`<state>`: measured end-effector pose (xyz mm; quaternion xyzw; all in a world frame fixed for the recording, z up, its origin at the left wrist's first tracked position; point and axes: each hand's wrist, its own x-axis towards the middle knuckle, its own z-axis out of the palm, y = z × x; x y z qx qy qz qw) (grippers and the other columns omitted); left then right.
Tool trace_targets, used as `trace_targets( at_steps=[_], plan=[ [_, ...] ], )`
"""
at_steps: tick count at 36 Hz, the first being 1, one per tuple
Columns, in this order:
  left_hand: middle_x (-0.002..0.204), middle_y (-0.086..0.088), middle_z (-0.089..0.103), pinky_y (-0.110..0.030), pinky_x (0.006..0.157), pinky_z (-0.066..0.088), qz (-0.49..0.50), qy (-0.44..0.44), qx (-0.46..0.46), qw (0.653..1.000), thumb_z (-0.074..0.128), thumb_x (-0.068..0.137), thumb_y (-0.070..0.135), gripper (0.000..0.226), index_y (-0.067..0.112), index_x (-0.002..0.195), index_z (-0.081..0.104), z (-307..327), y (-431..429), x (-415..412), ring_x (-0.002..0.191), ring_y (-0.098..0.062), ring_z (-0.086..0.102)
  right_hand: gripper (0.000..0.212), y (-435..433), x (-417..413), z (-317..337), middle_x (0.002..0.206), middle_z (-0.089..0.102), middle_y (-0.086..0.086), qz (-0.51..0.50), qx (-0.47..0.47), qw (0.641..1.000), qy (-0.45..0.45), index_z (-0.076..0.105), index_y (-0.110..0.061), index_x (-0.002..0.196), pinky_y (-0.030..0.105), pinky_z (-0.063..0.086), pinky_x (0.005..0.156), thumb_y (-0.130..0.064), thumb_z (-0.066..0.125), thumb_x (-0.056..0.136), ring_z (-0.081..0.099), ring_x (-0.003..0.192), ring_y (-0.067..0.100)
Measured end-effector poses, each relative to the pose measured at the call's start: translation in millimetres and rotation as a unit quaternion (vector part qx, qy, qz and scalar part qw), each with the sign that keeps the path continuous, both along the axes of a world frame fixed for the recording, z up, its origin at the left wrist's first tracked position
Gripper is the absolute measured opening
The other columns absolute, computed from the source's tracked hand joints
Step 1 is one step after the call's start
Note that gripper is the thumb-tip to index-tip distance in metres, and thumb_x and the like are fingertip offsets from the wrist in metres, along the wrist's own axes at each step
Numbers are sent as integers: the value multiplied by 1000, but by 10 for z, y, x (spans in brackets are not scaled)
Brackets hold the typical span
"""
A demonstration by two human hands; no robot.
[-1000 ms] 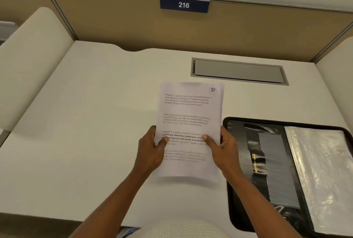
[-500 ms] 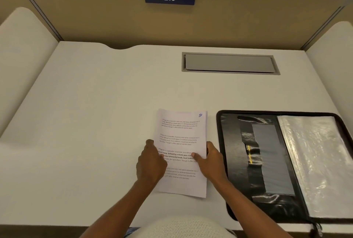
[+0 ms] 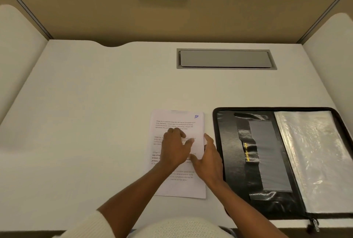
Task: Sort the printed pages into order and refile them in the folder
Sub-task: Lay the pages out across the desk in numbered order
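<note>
Neighbouring pages: open folder, desk hatch.

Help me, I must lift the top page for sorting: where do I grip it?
Probably its right long edge, pinched from the folder side: the top page lies flat, so only an edge offers purchase, and the left hand covers its middle.

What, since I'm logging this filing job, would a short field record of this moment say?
pages: one stack lying flat on the desk, "10" handwritten at top right
left hand: palm down on the stack
right hand: at the stack's right edge, thumb on the paper
folder: open, right of the stack; clear sleeve on its right half
refiling: pages not yet in the folder
</note>
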<state>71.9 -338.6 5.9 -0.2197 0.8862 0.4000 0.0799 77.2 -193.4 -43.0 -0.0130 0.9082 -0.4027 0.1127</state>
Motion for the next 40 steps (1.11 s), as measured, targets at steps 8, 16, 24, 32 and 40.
trace_targets(
  at_steps=[8,16,24,32,40],
  plan=[
    [116,-6,69,-49,93,59,44,-107,-5,993,32,65,107,117,11,122,66,-74,136,-413,111,-28,65,81,24,17,25,125,67,-5,12,-61,997,37,38,-29,153,15,58,74,-23,84,87,67,97,8],
    [92,-1,73,-41,86,61,47,-121,30,991,58,88,80,67,15,98,70,96,123,-501,90,-20,69,71,-24,58,48,115,64,-12,22,-81,995,55,43,-31,148,12,57,72,-28,82,89,65,92,3],
    [74,3,73,-43,80,61,123,-67,134,981,71,97,46,36,14,81,70,-31,57,-426,75,-15,70,80,-43,7,85,116,61,-18,-32,-160,987,-2,47,-30,142,15,57,74,-53,86,77,62,104,-1],
    [69,-3,67,-36,69,52,180,-17,196,964,72,99,35,35,7,79,67,-133,68,-302,64,-12,55,56,-9,-203,129,99,71,-6,-102,-236,964,-72,54,-24,137,38,64,79,-38,78,89,71,96,11],
    [72,3,68,-31,71,52,221,14,227,948,68,102,35,29,15,81,71,-206,104,-248,67,-9,58,53,20,-301,120,96,74,-1,-101,-248,959,-97,58,-24,134,37,66,70,-32,83,87,75,90,19]
  ],
)
